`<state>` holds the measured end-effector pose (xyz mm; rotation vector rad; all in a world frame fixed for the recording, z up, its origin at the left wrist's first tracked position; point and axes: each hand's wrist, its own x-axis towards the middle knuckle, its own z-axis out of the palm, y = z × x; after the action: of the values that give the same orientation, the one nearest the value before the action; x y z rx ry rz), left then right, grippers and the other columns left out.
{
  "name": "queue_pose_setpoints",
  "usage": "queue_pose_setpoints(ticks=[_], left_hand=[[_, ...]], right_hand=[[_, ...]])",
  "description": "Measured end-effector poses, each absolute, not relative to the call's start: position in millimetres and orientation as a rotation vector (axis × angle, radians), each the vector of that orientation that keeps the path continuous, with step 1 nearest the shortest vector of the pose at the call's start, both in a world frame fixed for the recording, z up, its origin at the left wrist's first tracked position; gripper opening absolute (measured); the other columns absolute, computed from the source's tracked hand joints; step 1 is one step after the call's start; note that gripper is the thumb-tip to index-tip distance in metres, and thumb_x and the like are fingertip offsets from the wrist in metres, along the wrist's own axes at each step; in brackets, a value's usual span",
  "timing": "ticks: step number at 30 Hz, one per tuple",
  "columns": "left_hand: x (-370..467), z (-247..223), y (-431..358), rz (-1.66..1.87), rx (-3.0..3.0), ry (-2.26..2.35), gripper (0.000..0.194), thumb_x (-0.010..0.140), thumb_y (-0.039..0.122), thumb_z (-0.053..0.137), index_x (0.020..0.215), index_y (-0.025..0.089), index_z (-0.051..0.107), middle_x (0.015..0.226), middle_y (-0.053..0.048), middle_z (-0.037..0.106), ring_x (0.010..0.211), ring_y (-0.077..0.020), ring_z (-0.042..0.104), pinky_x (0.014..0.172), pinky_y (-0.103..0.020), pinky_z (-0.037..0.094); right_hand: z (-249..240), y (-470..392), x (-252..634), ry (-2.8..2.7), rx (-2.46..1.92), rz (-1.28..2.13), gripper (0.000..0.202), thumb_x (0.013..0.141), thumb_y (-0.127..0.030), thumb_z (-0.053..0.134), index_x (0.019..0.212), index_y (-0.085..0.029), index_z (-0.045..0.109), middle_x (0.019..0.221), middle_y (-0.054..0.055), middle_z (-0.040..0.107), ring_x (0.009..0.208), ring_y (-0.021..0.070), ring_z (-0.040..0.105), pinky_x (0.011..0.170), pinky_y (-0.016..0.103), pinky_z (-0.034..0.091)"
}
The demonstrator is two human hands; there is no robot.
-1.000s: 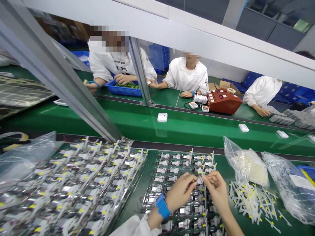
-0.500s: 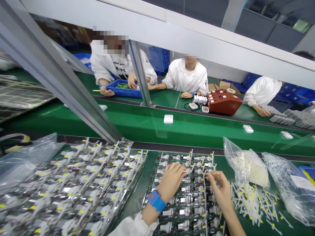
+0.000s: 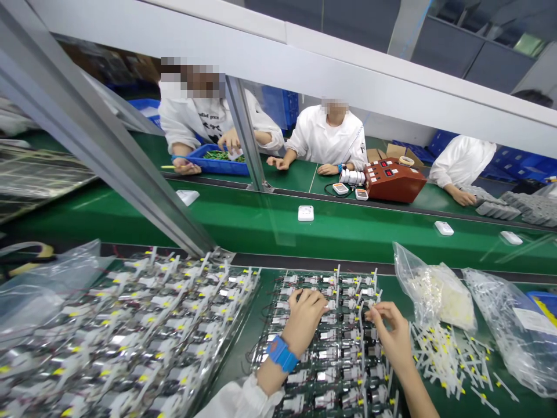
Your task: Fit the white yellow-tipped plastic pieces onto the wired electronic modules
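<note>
A clear tray of small motor-like parts (image 3: 324, 353) with white and yellow-tipped strips lies in front of me. Over its upper middle is my left hand (image 3: 307, 316), a blue band on the wrist, fingers curled down onto the parts; what the fingertips hold is hidden. My right hand (image 3: 391, 331) is at the tray's right side, thumb and index finger pinched by a white strip, too small to make out surely. To the right lies a loose pile of white strips with yellow ends (image 3: 448, 360).
A second filled tray (image 3: 130, 342) lies left. Plastic bags (image 3: 452, 299) lie at right. Beyond runs a green conveyor (image 3: 369, 229) with white square devices (image 3: 306, 213). A metal post (image 3: 130, 145) slants at left. Three people in white work across, near a red-brown machine (image 3: 394, 180).
The white devices on the conveyor have moved right. My left hand has shifted slightly; my right hand is nearly unmoved. Across the belt, a person's hand has drawn back from the blue bin.
</note>
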<state>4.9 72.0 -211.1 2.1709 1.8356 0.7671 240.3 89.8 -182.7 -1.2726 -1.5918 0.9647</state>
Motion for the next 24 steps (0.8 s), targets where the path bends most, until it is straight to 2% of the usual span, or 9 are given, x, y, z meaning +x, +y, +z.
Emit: queue_pose_setpoints(ticks=[6, 10, 16, 18, 20, 24], left_hand=[[5.6, -211.1, 69.9, 0.779, 2.208, 1.835, 0.021, 0.088, 0.009, 0.055, 0.086, 0.025, 0.067, 0.095, -0.002, 0.066, 0.097, -0.0223, 0.053, 0.095, -0.049, 0.028], [4.3, -205.3, 63.5, 0.711, 2.222, 1.848, 0.027, 0.084, 0.006, 0.057, 0.101, 0.025, 0.068, 0.099, -0.005, 0.062, 0.098, -0.0252, 0.051, 0.094, -0.049, 0.031], [-5.4, -199.2, 56.2, 0.666, 2.252, 1.831, 0.039, 0.087, 0.009, 0.053, 0.120, 0.029, 0.060, 0.105, -0.005, 0.060, 0.100, -0.0252, 0.051, 0.095, -0.048, 0.031], [-8.8, -197.2, 55.1, 0.702, 2.253, 1.807, 0.035, 0.088, 0.011, 0.050, 0.117, 0.028, 0.060, 0.104, -0.005, 0.060, 0.099, -0.0246, 0.051, 0.095, -0.048, 0.031], [-10.7, -195.5, 54.0, 0.730, 2.251, 1.782, 0.026, 0.088, 0.013, 0.050, 0.106, 0.026, 0.063, 0.103, -0.004, 0.060, 0.098, -0.0249, 0.051, 0.094, -0.049, 0.030], [-11.1, -196.1, 51.3, 0.721, 2.263, 1.716, 0.013, 0.085, 0.014, 0.053, 0.089, 0.023, 0.062, 0.100, -0.004, 0.058, 0.098, -0.0256, 0.050, 0.093, -0.050, 0.030]], right_hand=[[-172.2, 84.3, 247.3, -1.520, -1.297, 0.982, 0.024, 0.086, -0.044, 0.065, 0.086, -0.021, 0.062, 0.077, 0.006, 0.074, 0.073, 0.0235, 0.072, 0.071, 0.033, 0.055], [-169.5, 60.6, 253.1, -1.384, -1.375, 0.915, 0.027, 0.084, -0.049, 0.065, 0.085, -0.021, 0.062, 0.076, 0.006, 0.073, 0.073, 0.0234, 0.071, 0.071, 0.032, 0.054], [-190.7, 31.6, 296.2, -1.630, -1.588, 0.610, 0.023, 0.089, -0.044, 0.059, 0.093, -0.023, 0.066, 0.091, 0.008, 0.071, 0.081, 0.0256, 0.067, 0.071, 0.034, 0.053], [-198.6, 31.2, 316.9, -1.678, -1.599, 0.409, 0.024, 0.092, -0.043, 0.055, 0.095, -0.022, 0.065, 0.094, 0.010, 0.070, 0.086, 0.0270, 0.065, 0.077, 0.038, 0.052], [-204.5, 34.0, 333.7, -1.770, -1.599, 0.242, 0.023, 0.093, -0.041, 0.052, 0.096, -0.022, 0.064, 0.095, 0.011, 0.069, 0.090, 0.0284, 0.064, 0.081, 0.042, 0.050], [-214.3, 43.0, 344.3, -1.936, -1.660, -0.010, 0.031, 0.094, -0.045, 0.048, 0.089, -0.020, 0.065, 0.092, 0.013, 0.066, 0.088, 0.0303, 0.059, 0.081, 0.046, 0.047]])
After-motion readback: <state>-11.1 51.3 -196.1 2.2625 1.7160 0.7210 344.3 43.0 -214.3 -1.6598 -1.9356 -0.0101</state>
